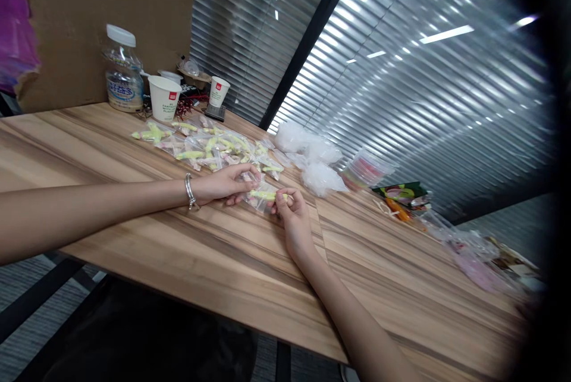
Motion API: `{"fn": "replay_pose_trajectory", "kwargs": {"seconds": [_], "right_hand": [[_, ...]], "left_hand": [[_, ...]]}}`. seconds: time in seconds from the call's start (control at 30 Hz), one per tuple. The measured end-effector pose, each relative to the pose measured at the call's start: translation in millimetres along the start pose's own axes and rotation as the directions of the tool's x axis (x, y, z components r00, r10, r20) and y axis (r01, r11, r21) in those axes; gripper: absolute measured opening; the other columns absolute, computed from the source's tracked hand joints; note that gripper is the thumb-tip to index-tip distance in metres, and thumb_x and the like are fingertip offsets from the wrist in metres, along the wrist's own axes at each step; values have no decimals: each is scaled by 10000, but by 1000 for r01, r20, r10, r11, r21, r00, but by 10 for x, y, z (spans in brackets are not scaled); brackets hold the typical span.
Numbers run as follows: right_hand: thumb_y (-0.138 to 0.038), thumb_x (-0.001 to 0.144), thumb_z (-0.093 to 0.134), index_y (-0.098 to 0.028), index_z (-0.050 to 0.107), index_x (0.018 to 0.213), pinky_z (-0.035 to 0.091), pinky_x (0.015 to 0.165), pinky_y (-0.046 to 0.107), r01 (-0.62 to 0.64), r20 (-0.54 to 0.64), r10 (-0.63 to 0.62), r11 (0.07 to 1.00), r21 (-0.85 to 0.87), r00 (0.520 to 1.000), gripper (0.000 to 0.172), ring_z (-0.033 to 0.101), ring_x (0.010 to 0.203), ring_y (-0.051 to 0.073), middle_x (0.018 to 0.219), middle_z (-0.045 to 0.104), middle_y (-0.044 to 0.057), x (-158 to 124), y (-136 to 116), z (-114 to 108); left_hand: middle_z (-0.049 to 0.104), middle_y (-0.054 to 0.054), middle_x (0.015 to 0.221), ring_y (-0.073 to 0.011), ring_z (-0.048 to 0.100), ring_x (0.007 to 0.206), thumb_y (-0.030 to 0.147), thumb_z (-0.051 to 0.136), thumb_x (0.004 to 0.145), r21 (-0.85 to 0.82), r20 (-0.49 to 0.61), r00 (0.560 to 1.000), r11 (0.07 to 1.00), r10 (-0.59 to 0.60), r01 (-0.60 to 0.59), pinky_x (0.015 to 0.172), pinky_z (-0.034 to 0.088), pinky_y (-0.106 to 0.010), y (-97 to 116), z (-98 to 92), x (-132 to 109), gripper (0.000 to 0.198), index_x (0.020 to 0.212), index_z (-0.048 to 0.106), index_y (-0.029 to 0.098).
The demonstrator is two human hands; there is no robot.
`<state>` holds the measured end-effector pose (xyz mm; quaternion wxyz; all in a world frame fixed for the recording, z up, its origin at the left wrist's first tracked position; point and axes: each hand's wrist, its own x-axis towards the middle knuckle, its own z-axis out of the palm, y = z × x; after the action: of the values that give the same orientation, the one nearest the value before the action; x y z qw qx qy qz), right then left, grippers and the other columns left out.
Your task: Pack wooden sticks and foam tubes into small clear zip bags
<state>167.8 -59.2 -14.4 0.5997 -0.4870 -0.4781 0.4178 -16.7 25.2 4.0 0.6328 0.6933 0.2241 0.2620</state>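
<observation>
Between both hands, just above the wooden table (214,245), is a small clear plastic bag (259,201) with a yellow-green piece (264,194) inside it. My left hand (236,182), with a silver bracelet on its wrist, grips the bag's left end. At the right end, my right hand (289,206) pinches the bag beside the yellow-green piece. Beyond my hands lies a spread pile of similar clear bags (209,144) holding yellow-green and pinkish pieces. What exactly the pieces are cannot be made out.
Paper cups (164,99) and a lidded plastic jar (125,72) stand at the back left by cardboard (111,1). Crumpled clear bags (321,177) and stacked plastic tubs (363,169) sit beyond my right hand. Plastic packets (477,263) lie far right.
</observation>
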Motion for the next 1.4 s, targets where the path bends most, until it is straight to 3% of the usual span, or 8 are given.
{"fn": "replay_pose_trajectory", "kwargs": {"seconds": [0.23,0.43,0.77,1.03,1.23,1.4], "right_hand": [[-446,756,664,-188,510,777,390,583,220,-57,-13,59,993,98,998,301,478,546,98,624,602,-15,20,-23,-23],[-405,772,647,-195,496,750,382,583,225,-49,26,45,980,191,999,260,456,543,99,589,525,-40,7,-30,4],[-397,767,665,-213,478,865,401,577,210,-17,-13,18,1000,26,1000,280,511,568,96,650,613,-31,-46,1,27],[-379,771,673,-189,465,788,352,503,200,10,-6,-10,1000,-20,1000,282,471,485,85,620,639,-13,-58,-40,33],[-357,837,601,-202,499,861,415,613,228,160,25,-159,983,-86,987,187,553,642,117,730,627,-6,-89,-33,48],[-353,873,550,-209,506,970,408,667,241,203,35,-200,968,-149,979,179,541,702,124,763,588,-12,-110,-43,41]], "left_hand": [[536,54,651,-71,469,471,337,737,691,38,92,995,999,29,-32,418,369,-150,109,57,-60,647,1239,404,253],[493,69,593,-67,445,437,345,719,697,78,166,986,997,5,-19,394,325,-149,139,74,-81,648,1261,422,228],[498,66,579,-73,457,456,319,699,723,105,168,985,994,26,-44,410,322,-148,96,56,-65,597,1243,425,218],[476,75,583,-67,445,434,321,701,731,107,226,973,991,52,-77,378,294,-139,63,38,-50,649,1282,373,223],[531,56,659,-57,448,455,329,703,733,76,194,980,995,51,-67,436,363,-163,57,32,-50,655,1289,370,232],[552,34,685,-92,519,566,332,664,774,-6,161,986,999,41,-41,523,419,-196,131,59,-77,592,1277,381,204]]}}
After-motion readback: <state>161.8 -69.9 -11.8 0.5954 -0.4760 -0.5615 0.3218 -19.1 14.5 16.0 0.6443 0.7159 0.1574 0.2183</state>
